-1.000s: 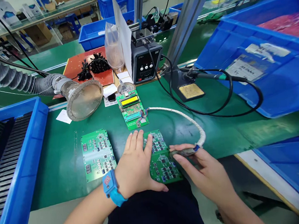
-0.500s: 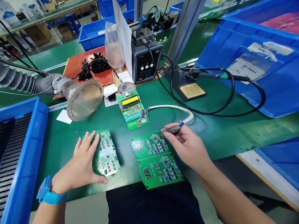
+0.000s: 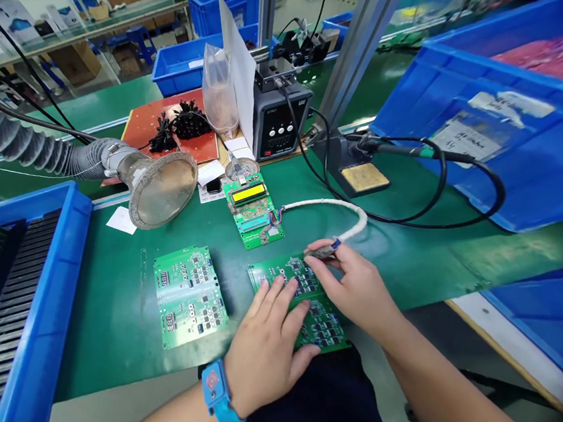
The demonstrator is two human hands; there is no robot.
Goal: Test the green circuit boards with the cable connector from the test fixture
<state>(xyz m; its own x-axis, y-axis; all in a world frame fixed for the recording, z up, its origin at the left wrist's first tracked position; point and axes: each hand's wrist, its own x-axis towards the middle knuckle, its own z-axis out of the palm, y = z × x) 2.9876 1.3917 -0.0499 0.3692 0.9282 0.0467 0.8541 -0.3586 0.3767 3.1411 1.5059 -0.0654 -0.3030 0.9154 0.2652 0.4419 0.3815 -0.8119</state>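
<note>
A green circuit board panel (image 3: 326, 327) lies at the front edge of the bench. Across it rests my left hand (image 3: 268, 346), flat with fingers spread, hiding much of its left half. My right hand (image 3: 357, 287) pinches a greyish probe-like connector (image 3: 322, 252) at the panel's upper right; whether its tip touches the board is hard to see. From the connector a white-sleeved cable (image 3: 323, 202) runs to a smaller green board with a lit yellow display (image 3: 249, 193). To the left sits a second panel (image 3: 190, 301), with nothing touching it.
A fume extraction hood (image 3: 163, 190) hangs at the left above the bench. Behind stand a soldering station (image 3: 279, 120) and an iron holder with a sponge (image 3: 364, 177). Blue bins flank the bench: a rack-filled one (image 3: 69, 226) left, a larger one (image 3: 507, 160) right.
My left hand has left the left panel and moved right onto the panel in front of me. My right hand stays near the same spot with the connector.
</note>
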